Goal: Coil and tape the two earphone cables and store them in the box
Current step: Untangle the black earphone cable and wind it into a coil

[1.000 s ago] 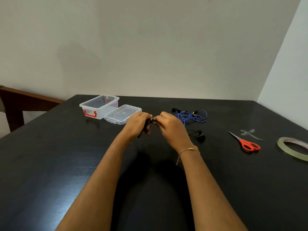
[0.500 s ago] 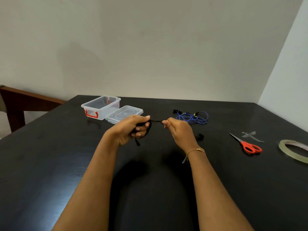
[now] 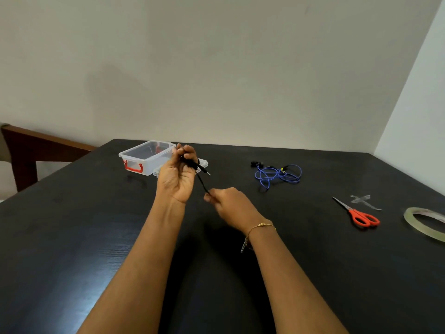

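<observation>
My left hand (image 3: 177, 175) is raised above the table, fingers closed around a black earphone cable (image 3: 200, 179) wound on them, with the jack plug sticking out to the right. My right hand (image 3: 231, 203) sits lower and pinches the same cable, which runs taut between the two hands. The blue earphone cable (image 3: 277, 174) lies in a loose tangle on the table at the back right. The clear plastic box (image 3: 144, 156) with red latches stands open at the back left, its clear lid (image 3: 204, 162) lying beside it, mostly hidden behind my left hand.
Orange-handled scissors (image 3: 358, 214) lie at the right, with cut strips of clear tape (image 3: 363, 201) stuck to the table just behind them. A roll of clear tape (image 3: 423, 222) rests near the right edge. A wooden chair (image 3: 29, 150) stands off the table's left side.
My left hand has risen and turned palm toward me with the black cable wound on it. My right hand has dropped lower and pulled the cable downward.
</observation>
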The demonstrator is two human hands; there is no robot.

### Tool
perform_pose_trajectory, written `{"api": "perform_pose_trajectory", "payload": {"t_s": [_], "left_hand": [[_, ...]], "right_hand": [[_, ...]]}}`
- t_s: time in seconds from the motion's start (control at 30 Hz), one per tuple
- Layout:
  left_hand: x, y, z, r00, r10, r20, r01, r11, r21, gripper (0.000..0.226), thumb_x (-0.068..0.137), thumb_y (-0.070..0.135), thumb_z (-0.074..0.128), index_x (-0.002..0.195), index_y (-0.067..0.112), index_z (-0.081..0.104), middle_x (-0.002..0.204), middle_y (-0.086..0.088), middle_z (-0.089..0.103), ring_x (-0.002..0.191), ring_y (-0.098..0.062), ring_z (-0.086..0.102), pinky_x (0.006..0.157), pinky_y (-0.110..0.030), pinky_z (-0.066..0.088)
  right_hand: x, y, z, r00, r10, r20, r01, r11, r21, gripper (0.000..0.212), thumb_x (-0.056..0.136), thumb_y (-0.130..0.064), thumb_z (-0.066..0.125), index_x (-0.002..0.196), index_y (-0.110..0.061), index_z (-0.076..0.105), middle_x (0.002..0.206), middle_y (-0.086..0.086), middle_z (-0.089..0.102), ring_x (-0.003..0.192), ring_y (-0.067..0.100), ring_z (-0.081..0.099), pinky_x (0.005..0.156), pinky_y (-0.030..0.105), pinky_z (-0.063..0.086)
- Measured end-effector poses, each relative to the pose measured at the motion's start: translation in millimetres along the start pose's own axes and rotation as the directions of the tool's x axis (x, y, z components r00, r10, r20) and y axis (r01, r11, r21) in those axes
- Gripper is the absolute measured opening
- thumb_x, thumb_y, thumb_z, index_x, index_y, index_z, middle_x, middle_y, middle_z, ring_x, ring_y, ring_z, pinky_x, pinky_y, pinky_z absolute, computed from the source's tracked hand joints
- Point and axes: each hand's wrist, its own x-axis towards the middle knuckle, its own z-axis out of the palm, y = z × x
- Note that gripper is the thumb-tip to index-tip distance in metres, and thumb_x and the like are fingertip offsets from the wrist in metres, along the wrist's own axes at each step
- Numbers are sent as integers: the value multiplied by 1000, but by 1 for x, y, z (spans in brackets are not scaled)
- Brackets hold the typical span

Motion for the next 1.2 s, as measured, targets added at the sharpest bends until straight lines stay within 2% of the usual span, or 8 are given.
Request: {"api": "perform_pose_trajectory", "payload": {"t_s": [0.07,0.13,0.27,0.47,0.6,0.67,0.93,1.2], "left_hand": [[1,2,0,995,86,-55,-86,996,1,25,97,7,36,78,1,51,72,-8,54,54,-18,67,54,-18,55],[0,0,0,983,174,-68,-152,956,250,25,99,11,35,82,4,52,68,-7,60,66,-18,69,66,-23,58],[-7,-15,-3,958,260,119,-242,518,820,25,100,12,32,84,13,51,81,-3,65,87,-13,63,90,-27,50],[-9,-20,-13,957,100,271,-263,-87,961,20,99,13,35,89,12,52,83,1,63,90,-16,62,89,-32,47],[-19,-26,-6,969,-236,76,-70,32,997,21,99,8,32,92,0,50,77,-9,60,63,-7,64,66,-17,54],[-25,-27,-2,930,-367,2,-4,-6,1000,26,100,10,31,84,4,51,68,-9,59,54,-9,63,53,-14,50],[-31,-19,5,823,-559,-101,135,20,991,34,96,27,40,70,9,53,46,4,35,40,-9,37,42,-17,26],[-28,-13,3,760,-648,-50,315,300,901,25,86,22,46,65,11,48,42,8,30,34,-3,28,38,-14,18]], "right_hand": [[-2,-10,-1,999,-53,13,54,997,-54,30,97,-30,40,112,-12,59,104,18,64,95,34,60,77,37,46],[-4,-15,-6,995,-98,-18,95,990,-107,32,97,-31,38,112,-11,59,102,16,65,93,33,61,77,39,47],[-6,-12,-12,977,-155,-147,137,983,-126,30,97,-21,39,116,-10,59,112,12,65,105,29,58,87,42,45],[-5,12,-17,873,-210,-440,101,961,-258,25,89,-6,48,106,-12,65,90,5,66,85,26,57,68,34,29],[-5,23,-23,835,-199,-513,52,957,-286,24,82,-13,50,95,-14,70,76,3,63,71,25,58,60,32,30],[-6,30,-26,848,-158,-506,49,974,-222,28,83,-14,50,103,-13,69,79,6,62,75,27,58,61,33,33],[-11,57,-23,875,92,-475,-39,992,119,26,97,-14,42,109,-6,63,99,13,64,91,26,59,74,32,43],[-9,44,-15,937,108,-331,-63,988,143,19,95,-12,42,93,-3,58,99,13,66,93,27,59,70,32,41]]}}
